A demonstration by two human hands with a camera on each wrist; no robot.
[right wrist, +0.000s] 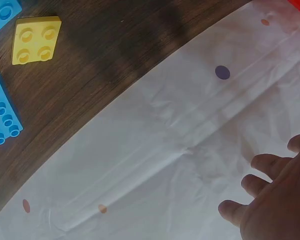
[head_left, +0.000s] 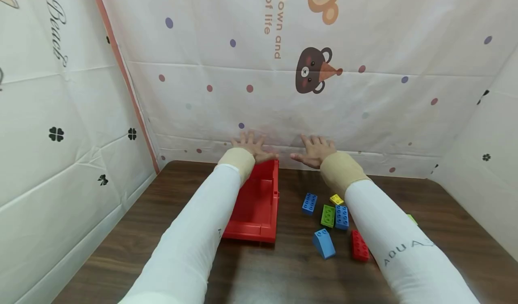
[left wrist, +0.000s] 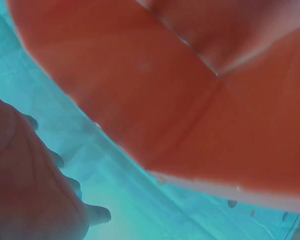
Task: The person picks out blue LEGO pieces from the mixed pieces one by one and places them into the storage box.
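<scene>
So the left hand is stretched to the far edge of the worktop, fingers straight and fanned out, thumb pointing across, and it isn't gripping a thing. It's right by the back end of the red box, but I can't tell whether the thumb touches it; the left wrist view only shows the hand beside a big blurry red area. Right hand is much the same: spread, relaxed, nothing in it, out in front of the dotted sheet. Can't tell if any fingertips touch the sheet. My guess is they're held flat like that just because there's nothing to grip up there. The box sits hollow side up, so you can look straight into it, though the left sleeve hides part. Right of it there's a loose bunch of bricks: blue brick, yellow brick, green brick next to another blue one, then the sloped brick and red brick nearer the person. Most sit studs up, probably since that's how they rest steady. A green bit peeks out past the right sleeve, mostly hidden.
</scene>
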